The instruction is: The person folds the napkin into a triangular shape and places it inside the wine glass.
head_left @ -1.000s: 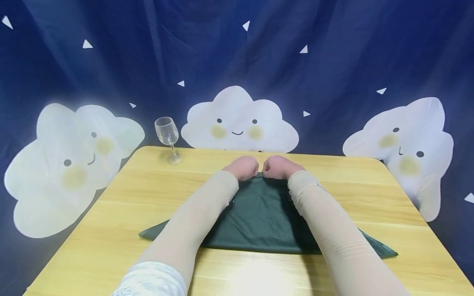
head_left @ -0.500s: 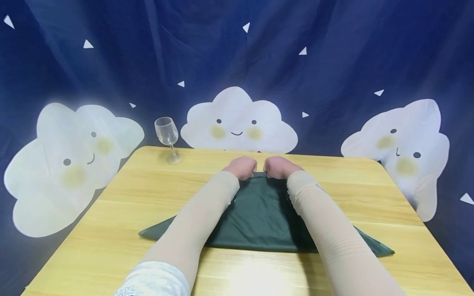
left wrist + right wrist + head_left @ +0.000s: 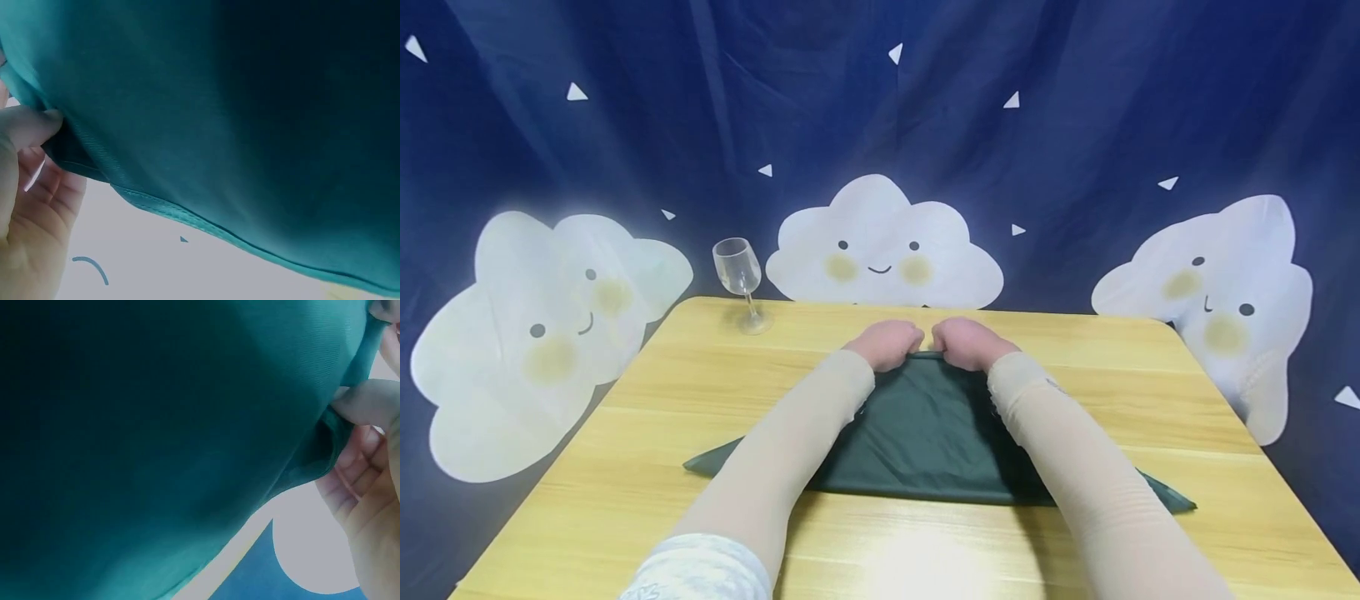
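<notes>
A dark green cloth (image 3: 925, 433) lies across the wooden table, its near edge straight and a pointed corner sticking out past each forearm. At its far edge my left hand (image 3: 887, 344) pinches the fabric between thumb and curled fingers. Just beside it, a small gap apart, my right hand (image 3: 972, 342) pinches the same edge. In the left wrist view the thumb (image 3: 40, 125) presses on the folded, stitched hem. The right wrist view has the other thumb (image 3: 369, 403) pressing a fold of the cloth, which fills most of that view.
A clear wine glass (image 3: 739, 279) stands upright at the table's back left corner. The wooden table (image 3: 625, 450) ends just beyond my hands. Behind it hangs a dark blue curtain (image 3: 962, 150) printed with white clouds.
Both hands stay at the cloth's far edge, which has lifted slightly between them. The cloth's near edge and right corner have shifted a little away from me.
</notes>
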`<action>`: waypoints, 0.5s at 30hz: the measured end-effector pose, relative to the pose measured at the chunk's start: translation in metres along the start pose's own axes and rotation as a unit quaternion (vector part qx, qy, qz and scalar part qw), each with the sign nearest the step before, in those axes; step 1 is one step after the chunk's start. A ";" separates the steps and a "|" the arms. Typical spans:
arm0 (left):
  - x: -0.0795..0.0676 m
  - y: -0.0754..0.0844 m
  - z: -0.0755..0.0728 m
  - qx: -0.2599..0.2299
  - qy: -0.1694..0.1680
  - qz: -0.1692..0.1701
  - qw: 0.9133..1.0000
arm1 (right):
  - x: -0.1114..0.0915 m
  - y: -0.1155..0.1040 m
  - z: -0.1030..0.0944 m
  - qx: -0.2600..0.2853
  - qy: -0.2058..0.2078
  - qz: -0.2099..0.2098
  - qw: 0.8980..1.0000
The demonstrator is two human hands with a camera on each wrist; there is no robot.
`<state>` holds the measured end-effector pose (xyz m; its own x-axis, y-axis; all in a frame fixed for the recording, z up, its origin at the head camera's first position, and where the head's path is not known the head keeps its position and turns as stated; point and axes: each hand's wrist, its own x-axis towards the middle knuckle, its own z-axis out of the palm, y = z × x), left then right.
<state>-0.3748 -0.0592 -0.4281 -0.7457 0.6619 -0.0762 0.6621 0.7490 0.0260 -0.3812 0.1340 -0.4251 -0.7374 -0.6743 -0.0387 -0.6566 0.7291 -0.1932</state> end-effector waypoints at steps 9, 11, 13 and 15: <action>-0.007 -0.003 0.000 0.032 0.011 0.029 0.999 | -0.015 0.001 -0.003 -0.026 0.044 -0.100 0.994; -0.009 -0.003 -0.001 0.020 0.012 0.021 1.000 | -0.016 0.000 -0.006 -0.031 0.046 -0.113 0.992; -0.010 -0.001 -0.001 0.013 0.012 0.009 1.000 | -0.016 -0.002 -0.008 -0.027 0.042 -0.110 0.993; -0.010 0.001 0.001 0.008 0.008 -0.009 1.000 | -0.014 -0.003 -0.006 -0.019 0.035 -0.087 0.995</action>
<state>-0.3664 -0.0651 -0.4279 -0.7590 0.6483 -0.0598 0.6490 0.7607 0.0089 -0.3696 0.1420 -0.4181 -0.6205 -0.7818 0.0613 -0.7798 0.6069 -0.1536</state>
